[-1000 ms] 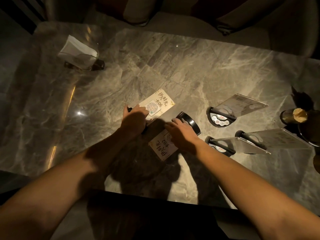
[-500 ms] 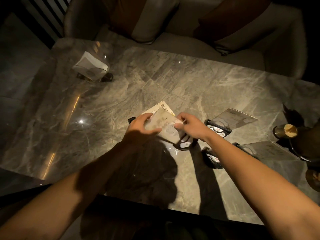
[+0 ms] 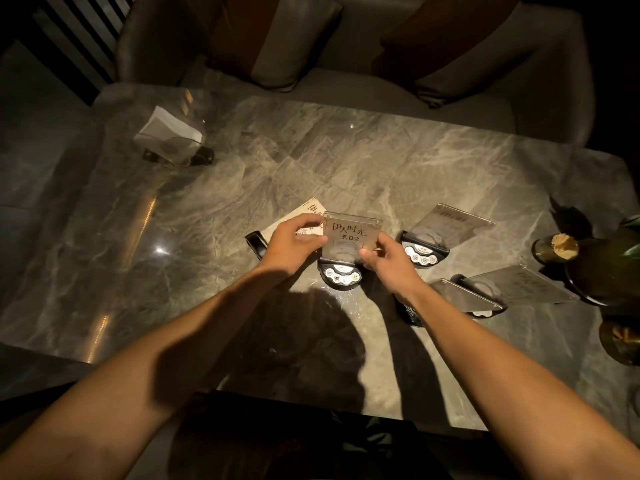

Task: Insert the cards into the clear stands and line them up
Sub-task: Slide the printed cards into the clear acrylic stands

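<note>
Spanning most of the frame, the marble table (image 3: 346,161) meets a dark near edge at the bottom and a sofa (image 3: 346,81) along its far edge. At upper left a clear holder with white paper (image 3: 169,136) stands alone, with wide bare marble between it and the centre. Left of centre a loose card (image 3: 304,220) lies flat beside an empty black base (image 3: 254,239). The left hand (image 3: 291,245) reaches in from lower left, thumb and fingers pinching the left edge of the central clear stand (image 3: 349,237); the card marked 02 sits inside it, upright on its black button base (image 3: 339,277). The right hand (image 3: 388,263), entering from lower right, pinches the stand's lower right corner. To the right, three more clear stands (image 3: 450,223) are set close together, leaving only narrow gaps. At far right are dark bottles (image 3: 595,268).
</note>
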A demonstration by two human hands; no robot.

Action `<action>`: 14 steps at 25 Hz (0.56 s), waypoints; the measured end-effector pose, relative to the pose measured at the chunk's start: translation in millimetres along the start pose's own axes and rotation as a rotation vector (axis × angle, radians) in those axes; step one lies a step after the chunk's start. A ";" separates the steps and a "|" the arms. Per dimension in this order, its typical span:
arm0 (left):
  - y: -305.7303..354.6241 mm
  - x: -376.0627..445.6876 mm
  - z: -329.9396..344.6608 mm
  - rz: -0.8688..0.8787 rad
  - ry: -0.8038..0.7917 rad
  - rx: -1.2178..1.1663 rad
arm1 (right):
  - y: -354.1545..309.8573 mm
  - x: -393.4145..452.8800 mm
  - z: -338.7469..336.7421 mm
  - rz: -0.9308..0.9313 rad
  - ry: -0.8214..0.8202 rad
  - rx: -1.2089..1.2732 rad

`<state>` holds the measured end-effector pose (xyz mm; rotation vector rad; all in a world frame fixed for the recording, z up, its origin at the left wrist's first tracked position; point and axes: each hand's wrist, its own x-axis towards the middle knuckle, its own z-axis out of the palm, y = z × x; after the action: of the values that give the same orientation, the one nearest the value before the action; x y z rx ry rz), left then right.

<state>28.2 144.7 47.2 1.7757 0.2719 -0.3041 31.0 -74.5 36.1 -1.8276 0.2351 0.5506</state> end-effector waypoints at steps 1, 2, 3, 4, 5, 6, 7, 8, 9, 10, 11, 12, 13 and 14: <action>0.2 -2.1 5.6 0.017 0.008 0.020 | 2.6 -3.2 0.1 0.004 0.016 0.005; 1.7 -4.7 9.4 0.035 0.019 0.053 | 4.8 -5.5 0.6 0.009 0.035 0.011; 2.2 -6.7 12.6 0.045 0.024 0.067 | 6.7 -6.7 1.0 0.016 0.053 0.017; 2.8 -7.9 14.1 0.042 0.025 0.069 | 8.0 -7.4 1.8 0.022 0.069 0.015; 2.1 -9.5 13.9 0.038 0.027 0.063 | 8.9 -8.2 3.1 0.027 0.081 0.014; 1.3 -11.6 12.8 0.026 0.025 0.053 | 9.5 -9.3 5.3 0.033 0.096 0.010; -0.2 -12.2 11.5 0.019 0.014 0.043 | 9.3 -10.3 7.4 0.040 0.114 0.005; -0.4 -13.6 10.8 0.005 0.004 0.039 | 9.6 -12.2 9.6 0.046 0.130 0.005; -0.8 -15.2 10.2 -0.008 -0.007 0.036 | 10.0 -14.8 11.3 0.051 0.143 0.004; -0.2 -16.9 9.0 -0.017 -0.025 0.037 | 10.4 -17.7 12.9 0.052 0.152 -0.001; 0.3 -18.1 7.3 -0.018 -0.045 0.049 | 11.3 -19.1 13.8 0.053 0.158 -0.006; 0.7 -17.0 4.2 -0.016 -0.057 0.078 | 12.8 -19.1 14.6 0.055 0.164 -0.011; 0.9 -14.6 -0.5 -0.019 -0.073 0.103 | 14.5 -18.2 15.4 0.061 0.172 -0.023; -1.1 -9.1 -6.1 -0.033 -0.087 0.124 | 15.2 -18.6 16.1 0.065 0.183 -0.042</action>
<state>19.7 150.7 50.6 1.8760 0.2247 -0.4292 4.3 -66.4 28.5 -1.9177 0.4108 0.4365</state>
